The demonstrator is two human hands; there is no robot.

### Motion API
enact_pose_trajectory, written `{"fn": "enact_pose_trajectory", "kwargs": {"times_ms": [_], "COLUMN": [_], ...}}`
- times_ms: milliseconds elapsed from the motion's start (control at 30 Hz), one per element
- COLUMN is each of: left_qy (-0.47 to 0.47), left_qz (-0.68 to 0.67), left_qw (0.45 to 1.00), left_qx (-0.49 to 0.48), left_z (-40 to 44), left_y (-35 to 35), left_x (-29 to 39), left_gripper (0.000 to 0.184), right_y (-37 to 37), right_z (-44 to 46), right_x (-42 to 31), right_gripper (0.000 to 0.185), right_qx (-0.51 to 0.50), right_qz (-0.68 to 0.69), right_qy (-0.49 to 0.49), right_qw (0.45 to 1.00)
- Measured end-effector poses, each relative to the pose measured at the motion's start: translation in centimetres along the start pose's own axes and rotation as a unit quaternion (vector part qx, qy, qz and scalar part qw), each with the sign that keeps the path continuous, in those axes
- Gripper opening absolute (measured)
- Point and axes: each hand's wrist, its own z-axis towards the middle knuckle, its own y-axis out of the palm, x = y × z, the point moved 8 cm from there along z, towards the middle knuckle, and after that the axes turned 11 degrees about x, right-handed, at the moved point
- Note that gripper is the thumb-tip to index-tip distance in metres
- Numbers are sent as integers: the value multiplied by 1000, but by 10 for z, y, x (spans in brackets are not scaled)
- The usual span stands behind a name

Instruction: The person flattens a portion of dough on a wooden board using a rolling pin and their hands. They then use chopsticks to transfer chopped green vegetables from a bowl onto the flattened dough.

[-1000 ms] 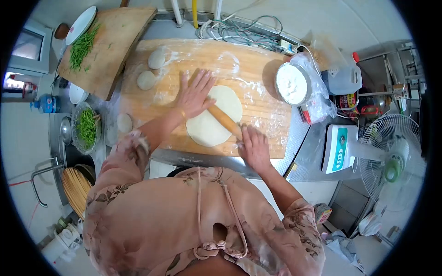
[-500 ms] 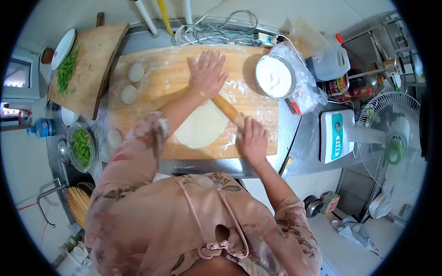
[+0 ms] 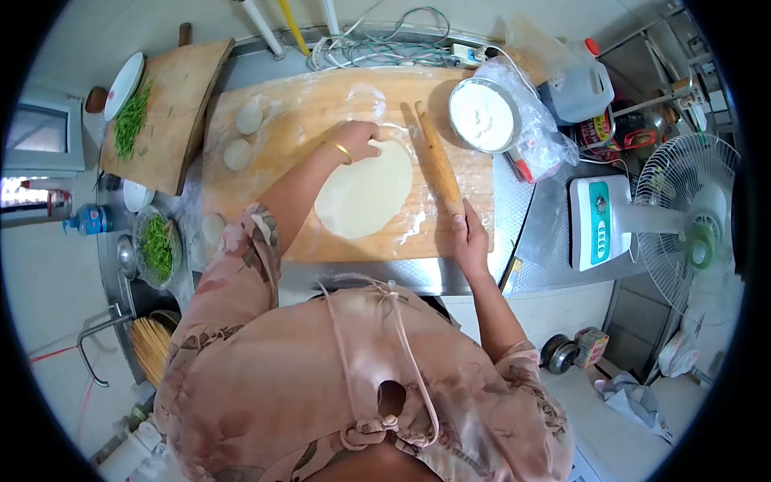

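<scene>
A flat, roughly round sheet of dough [image 3: 363, 193] lies on a floured wooden board [image 3: 305, 100]. At the far edge of the sheet is my left hand [image 3: 359, 138], its fingers closed on the dough's rim. My right hand [image 3: 471, 231] is closed round the near end of a wooden rolling pin [image 3: 438, 161]. The pin is off the sheet, to its right, slanting away over the board. Small dough rounds [image 3: 237, 154] sit at the board's left side.
A bowl of flour [image 3: 483, 116] stands at the board's right, beside a plastic bag. Farther right are a scale [image 3: 601, 221] and a fan [image 3: 699, 241]. At left are a tilted cutting board [image 3: 169, 112] with chopped greens and a bowl of greens [image 3: 158, 249].
The rolling pin has come off the dough to the right in my right hand. My left hand has left the pin's far end and closed on the sheet's far rim.
</scene>
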Motion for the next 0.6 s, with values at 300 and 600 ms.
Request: {"fn": "enact_pose_trajectory", "kwargs": {"times_ms": [300,600], "left_qy": [-343,-487], "left_qz": [-323,-537], "left_qw": [831,659], "left_qx": [297,201], "left_z": [-112,-292], "left_y": [-41,61], "left_x": [-152,-58], "left_gripper": [34,44], "right_y": [10,40], "right_z": [1,-38], "right_x": [-2,-36], "right_gripper": [44,43], "right_qx": [-46,-120], "right_qz": [6,-38], "right_qy": [-3,-68], "right_qw": [999,990]}}
